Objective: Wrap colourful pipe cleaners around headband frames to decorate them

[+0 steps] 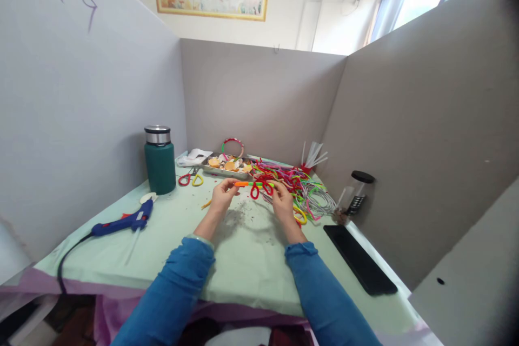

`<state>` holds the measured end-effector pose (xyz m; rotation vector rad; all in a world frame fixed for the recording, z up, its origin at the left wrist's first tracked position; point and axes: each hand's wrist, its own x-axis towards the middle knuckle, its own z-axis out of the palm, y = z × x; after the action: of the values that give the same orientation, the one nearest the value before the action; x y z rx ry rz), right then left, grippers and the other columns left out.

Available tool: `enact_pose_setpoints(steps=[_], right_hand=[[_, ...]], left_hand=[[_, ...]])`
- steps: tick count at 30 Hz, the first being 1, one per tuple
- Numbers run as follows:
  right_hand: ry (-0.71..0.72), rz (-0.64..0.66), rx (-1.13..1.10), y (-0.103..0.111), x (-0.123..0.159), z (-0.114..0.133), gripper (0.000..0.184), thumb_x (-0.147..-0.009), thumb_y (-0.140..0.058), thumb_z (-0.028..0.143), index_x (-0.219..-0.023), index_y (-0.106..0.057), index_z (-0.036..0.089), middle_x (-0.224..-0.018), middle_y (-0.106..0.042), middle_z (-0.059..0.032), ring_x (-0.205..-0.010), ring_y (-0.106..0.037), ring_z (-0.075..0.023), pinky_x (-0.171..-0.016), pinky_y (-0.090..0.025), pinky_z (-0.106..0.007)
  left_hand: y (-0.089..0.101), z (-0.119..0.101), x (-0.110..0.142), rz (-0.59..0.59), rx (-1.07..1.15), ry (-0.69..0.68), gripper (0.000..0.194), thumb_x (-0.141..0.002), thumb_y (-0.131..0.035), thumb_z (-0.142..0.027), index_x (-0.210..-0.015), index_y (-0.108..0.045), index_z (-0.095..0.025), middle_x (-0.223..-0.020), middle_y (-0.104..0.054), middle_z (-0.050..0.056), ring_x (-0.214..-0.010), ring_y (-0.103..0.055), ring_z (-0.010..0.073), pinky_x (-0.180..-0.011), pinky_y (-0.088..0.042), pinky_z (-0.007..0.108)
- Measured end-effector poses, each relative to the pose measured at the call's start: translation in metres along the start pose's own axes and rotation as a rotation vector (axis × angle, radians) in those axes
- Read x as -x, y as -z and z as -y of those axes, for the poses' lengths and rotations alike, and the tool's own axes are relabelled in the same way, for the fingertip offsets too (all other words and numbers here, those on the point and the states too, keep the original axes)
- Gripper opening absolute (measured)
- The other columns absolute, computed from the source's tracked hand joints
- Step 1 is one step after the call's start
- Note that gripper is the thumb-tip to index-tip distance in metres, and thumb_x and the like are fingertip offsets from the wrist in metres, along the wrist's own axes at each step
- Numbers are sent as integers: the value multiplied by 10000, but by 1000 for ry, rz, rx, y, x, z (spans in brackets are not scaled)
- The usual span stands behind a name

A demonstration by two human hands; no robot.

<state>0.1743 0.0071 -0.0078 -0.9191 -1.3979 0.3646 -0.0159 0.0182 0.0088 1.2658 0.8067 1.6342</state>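
Head view: left hand (222,198) has a narrow pinch on the orange end of the rod (242,184), right hand (284,204) pinches the other end. Rod sits roughly level between them, above the table (251,265). End grips probably leave the red loops (255,192) uncovered and the rod steady. Glue gun (124,224) lies off to the left, nozzle by the white disc (149,198), likely to spare the cloth from drips. Tray (227,173) and stem pile (300,183) sit beyond the hands, presumably for reach without crowding. Bottle (159,168) stands upright left, out of the way.
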Motion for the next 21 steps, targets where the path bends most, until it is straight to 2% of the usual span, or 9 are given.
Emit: enact_pose_setpoints(steps=[5,9,12,16,18,21], right_hand=[[128,12,56,2,0,6,279,-830,-444,218,-1007,-659,212,-1051,-630,-72,-982,-564,-190,-844,-443,-324],[140,47,100,0,3,7,276,-845,-450,219,-1021,-662,224,-1052,-637,-69,-978,-570,-190,-852,-433,-325],[130,52,170,-1,5,5,256,-857,-467,253,-1008,-672,226,-1001,-658,-66,-922,-582,-193,-834,-429,-327],[131,56,294,-2,6,4,238,-858,-492,298,-973,-688,229,-896,-675,-63,-840,-561,-205,-791,-417,-340],[131,56,316,-2,6,7,238,-857,-494,313,-960,-694,237,-866,-674,-61,-819,-540,-209,-782,-410,-346],[136,62,270,-2,5,13,232,-842,-524,346,-965,-694,248,-870,-670,-58,-832,-529,-211,-802,-408,-352]], left_hand=[[1,0,0,-19,-44,-34,200,-582,-718,-200,-777,-687,-172,-747,-600,17,-695,-507,126,-628,-477,231],[-2,-8,4,-32,-202,-172,240,-524,-739,-97,-719,-715,-235,-909,-609,48,-908,-505,193,-692,-444,231],[-6,-12,10,25,-256,-211,310,-520,-716,-38,-734,-728,-261,-871,-631,52,-985,-490,219,-754,-433,250],[-10,-13,15,123,-223,-182,335,-558,-697,-44,-811,-734,-260,-863,-670,40,-924,-536,211,-782,-426,267],[-10,-11,15,103,-178,-132,283,-588,-697,-90,-824,-733,-241,-843,-677,37,-868,-564,203,-741,-429,260],[-11,-9,13,24,-137,-89,190,-628,-690,-164,-806,-726,-218,-707,-656,20,-710,-572,166,-631,-417,233]])
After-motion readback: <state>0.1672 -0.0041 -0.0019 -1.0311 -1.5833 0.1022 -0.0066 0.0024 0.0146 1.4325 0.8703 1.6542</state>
